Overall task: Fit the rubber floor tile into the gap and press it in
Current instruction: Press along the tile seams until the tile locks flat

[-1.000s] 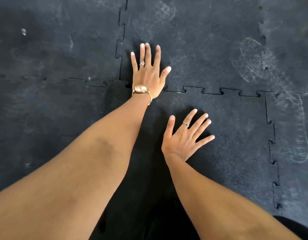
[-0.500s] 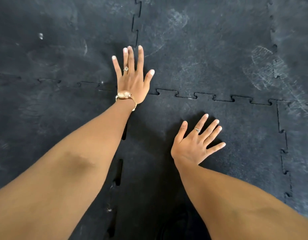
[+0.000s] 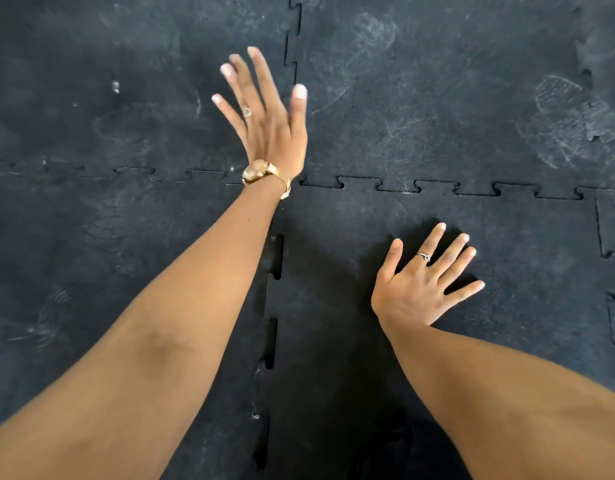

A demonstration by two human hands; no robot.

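Note:
The black rubber floor tile [image 3: 506, 237] with jigsaw edges lies in the gap among matching tiles. Its far and right seams look closed. Along its left seam [image 3: 273, 341] dark slots still show between the teeth. My right hand [image 3: 423, 285] rests flat on the tile with fingers spread, a ring on one finger. My left hand [image 3: 268, 123] is blurred and looks lifted above the corner where the tiles meet, fingers spread, holding nothing. A gold watch sits on that wrist.
Black interlocking rubber tiles [image 3: 91, 98] cover the whole floor, marked with pale dusty shoe prints [image 3: 569, 126]. My two forearms cross the lower part of the view. A dark shape, maybe my leg, shows at the bottom middle.
My left hand has come up off the tile corner and its fingers have spread wider. My right hand has stayed flat on the tile. The view has shifted left, showing more of the left seam.

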